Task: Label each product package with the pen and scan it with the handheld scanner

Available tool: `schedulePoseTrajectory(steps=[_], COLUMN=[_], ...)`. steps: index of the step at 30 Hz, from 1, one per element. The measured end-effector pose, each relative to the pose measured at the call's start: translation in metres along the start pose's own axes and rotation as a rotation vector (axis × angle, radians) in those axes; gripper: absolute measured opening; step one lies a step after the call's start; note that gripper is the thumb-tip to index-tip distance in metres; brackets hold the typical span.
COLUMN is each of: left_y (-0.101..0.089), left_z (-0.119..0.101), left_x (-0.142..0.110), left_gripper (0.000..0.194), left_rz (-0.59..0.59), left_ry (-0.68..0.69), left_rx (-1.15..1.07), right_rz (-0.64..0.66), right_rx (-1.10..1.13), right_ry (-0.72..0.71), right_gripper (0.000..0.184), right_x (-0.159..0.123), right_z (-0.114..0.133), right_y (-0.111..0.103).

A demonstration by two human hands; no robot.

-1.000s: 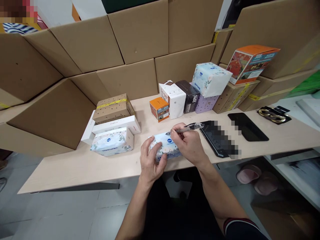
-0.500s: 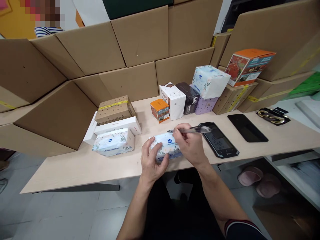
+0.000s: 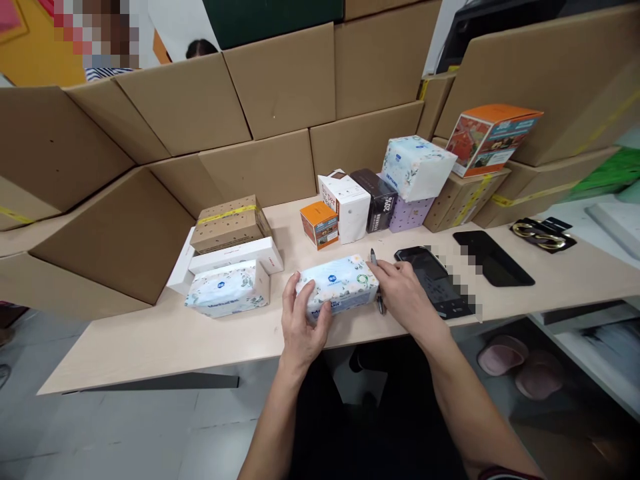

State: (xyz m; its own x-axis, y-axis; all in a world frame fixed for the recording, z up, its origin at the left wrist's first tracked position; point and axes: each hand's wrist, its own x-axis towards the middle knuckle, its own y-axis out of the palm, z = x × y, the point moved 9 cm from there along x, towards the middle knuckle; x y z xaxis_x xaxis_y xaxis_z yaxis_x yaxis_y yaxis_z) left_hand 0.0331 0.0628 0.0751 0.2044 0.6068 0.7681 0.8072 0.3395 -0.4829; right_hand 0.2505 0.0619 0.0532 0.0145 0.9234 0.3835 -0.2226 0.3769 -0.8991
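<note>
A soft tissue pack in pale blue floral wrap lies on the table in front of me. My left hand is closed around its left end, thumb on the near side and fingers over the top. At the pack's right end, my right hand has its fingers curled over a dark pen. The pen points away from me, low beside the pack; the fingers hide its middle. Farther left sits a second tissue pack with the same floral print.
A spotted carton and white boxes stand behind the left pack. Small boxes, including an orange one, line the back. Two phones and gold scissors lie at right. Large cartons wall the rear; people are beyond.
My right hand has moved from above the pack to its right end, and the pen has swung from lying crosswise to pointing away from me. My left hand stays on the pack.
</note>
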Motion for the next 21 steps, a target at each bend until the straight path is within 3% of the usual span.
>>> schedulePoseTrajectory(steps=[9, 12, 15, 18, 21], left_y=[-0.001, -0.003, -0.007, -0.012, -0.017], left_z=[0.0, -0.002, -0.004, -0.006, -0.008], left_x=[-0.002, -0.002, -0.002, -0.002, -0.004], left_gripper=[0.042, 0.044, 0.048, 0.049, 0.048], left_rz=[-0.014, -0.025, -0.046, -0.082, -0.12], left_ry=[0.005, 0.019, 0.026, 0.043, 0.075], left_rx=[0.014, 0.013, -0.006, -0.012, 0.012], right_rz=[0.014, -0.051, -0.126, -0.073, 0.005], right_rx=[-0.117, -0.116, -0.172, -0.224, -0.243], right_ry=[0.013, 0.138, 0.352, 0.514, 0.559], right_gripper=[0.045, 0.045, 0.053, 0.076, 0.085], right_x=[0.003, -0.008, -0.034, -0.06, -0.075], right_z=[0.0, -0.014, -0.035, -0.051, -0.056], right_y=[0.008, -0.006, -0.026, -0.032, -0.029])
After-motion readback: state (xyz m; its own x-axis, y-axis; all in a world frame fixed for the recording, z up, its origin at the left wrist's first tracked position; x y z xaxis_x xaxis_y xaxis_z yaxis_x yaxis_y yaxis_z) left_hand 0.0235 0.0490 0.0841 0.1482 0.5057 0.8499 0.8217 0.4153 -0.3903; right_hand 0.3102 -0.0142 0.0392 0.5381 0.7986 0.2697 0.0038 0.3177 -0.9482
